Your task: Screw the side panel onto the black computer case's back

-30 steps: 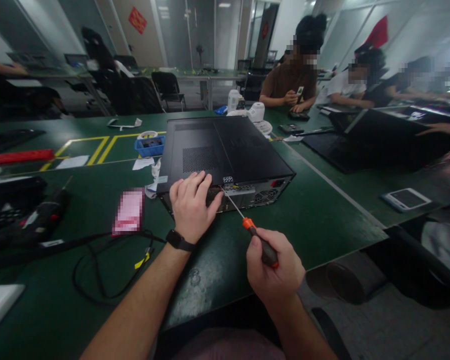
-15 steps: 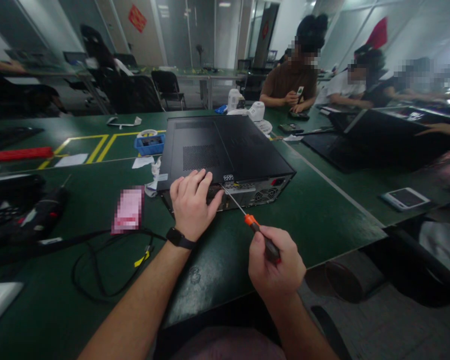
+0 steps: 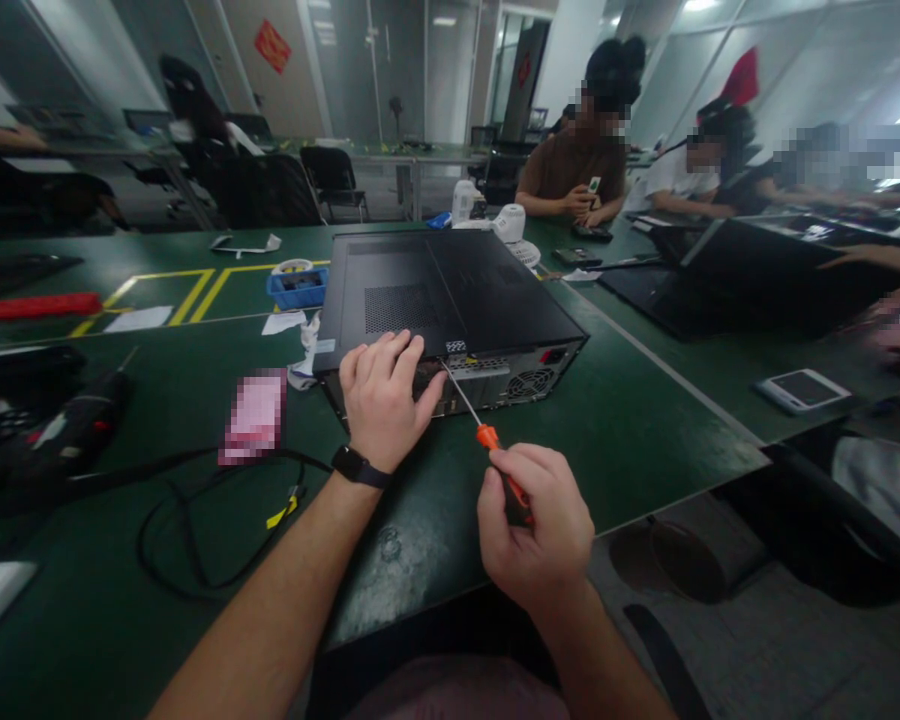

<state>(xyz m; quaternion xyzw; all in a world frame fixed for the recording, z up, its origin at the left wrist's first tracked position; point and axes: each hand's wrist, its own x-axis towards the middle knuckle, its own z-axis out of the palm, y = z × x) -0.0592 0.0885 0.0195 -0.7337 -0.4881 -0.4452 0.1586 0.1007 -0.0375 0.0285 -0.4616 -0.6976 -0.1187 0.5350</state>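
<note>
With the left hand on the near edge of a black computer case, the right hand is wrapped firmly around a screwdriver. Left fingers together over the edge, thumb apart; cannot tell whether they pinch anything. Screwdriver's long axis slants forward and left, handle low, tip at the case's near top edge beside the left thumb; contact too small to tell.

Case lies flat on a green table, its panel with the fan grille facing the wearer. Table's front edge passes under the right forearm. Open surface right of the case, as far as a pale seam. Left side tighter: crumpled paper by the case corner, blue box just beyond, pink packet and black cable nearer.

Farther out, white parts behind the case; across the table, a person in a brown shirt. Black chair and glass walls behind.
</note>
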